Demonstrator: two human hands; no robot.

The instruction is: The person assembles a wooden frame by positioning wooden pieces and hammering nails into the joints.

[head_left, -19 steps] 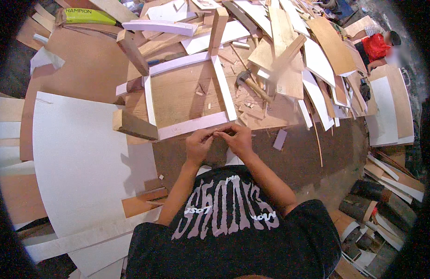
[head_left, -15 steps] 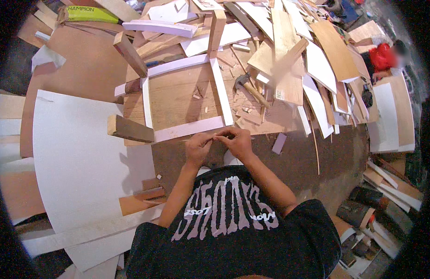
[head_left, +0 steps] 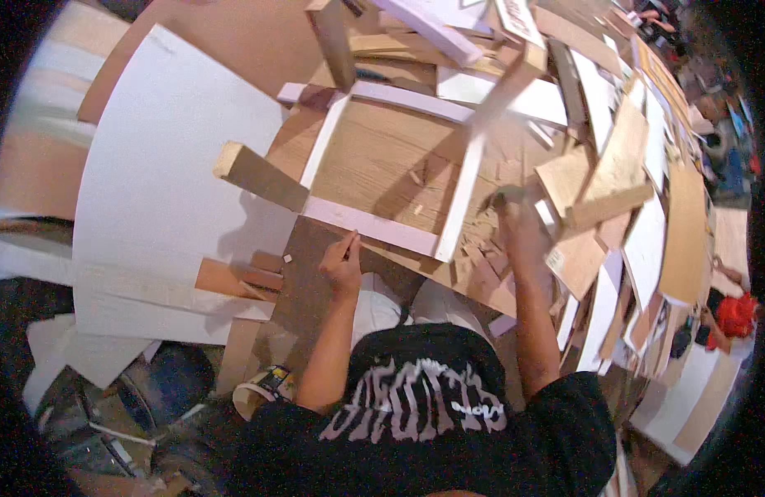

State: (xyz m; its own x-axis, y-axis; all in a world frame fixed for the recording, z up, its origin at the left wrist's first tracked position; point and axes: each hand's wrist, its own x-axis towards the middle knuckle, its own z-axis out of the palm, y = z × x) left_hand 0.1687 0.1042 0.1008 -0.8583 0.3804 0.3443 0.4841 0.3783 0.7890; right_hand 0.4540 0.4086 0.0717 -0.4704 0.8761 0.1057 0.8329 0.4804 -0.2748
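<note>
Over the table (head_left: 374, 153), the hands (head_left: 341, 263) have parted, one at the hammer (head_left: 505, 197).

A large white board (head_left: 171, 174) lies at left, near a round container (head_left: 273, 383); a person in red (head_left: 734, 317) is at far right.

Right hand (head_left: 519, 222) blurring, hiding handle of hammer (head_left: 504, 196). Left hand (head_left: 341, 263) pinching, contents too small to tell. Lower edge cutting off black shirt (head_left: 432, 451).
</note>
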